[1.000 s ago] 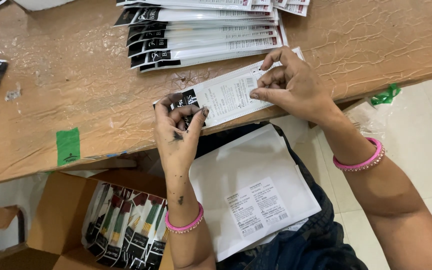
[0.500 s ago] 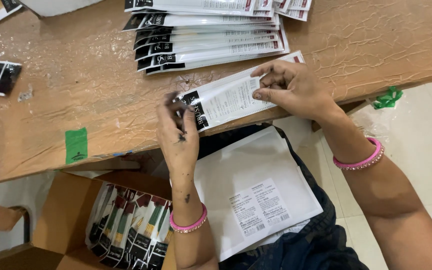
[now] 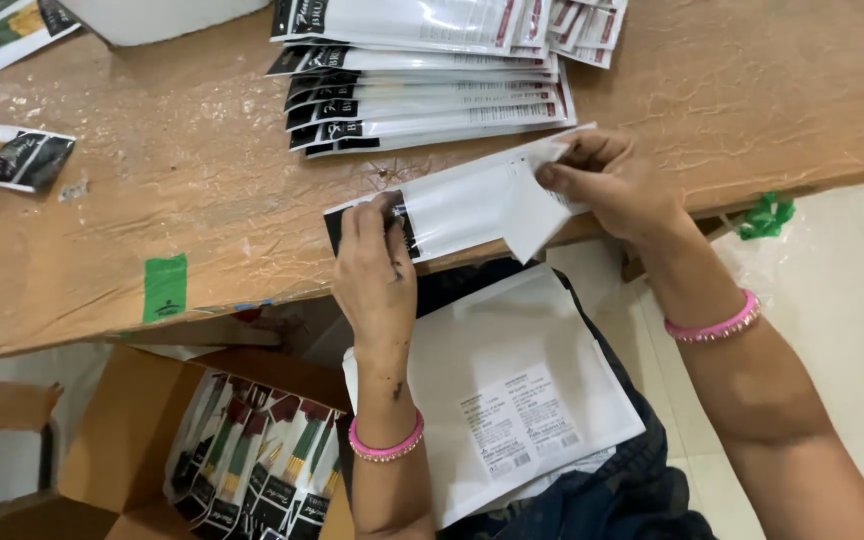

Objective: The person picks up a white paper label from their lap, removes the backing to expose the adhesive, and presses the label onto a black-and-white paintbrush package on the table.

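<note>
packet (image 3: 457, 205): long flat white pouch, black end, lying at the near table (image 3: 152, 180) edge
left hand (image 3: 377, 270): pins down the black end
right hand (image 3: 617, 185): pinching a white sticker (image 3: 535, 215) at the other end

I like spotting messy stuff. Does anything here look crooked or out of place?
Yes. The white rectangular label is peeling away from the long white plastic packet, pinched by the right hand. The packets stacked behind lie flat.
</note>
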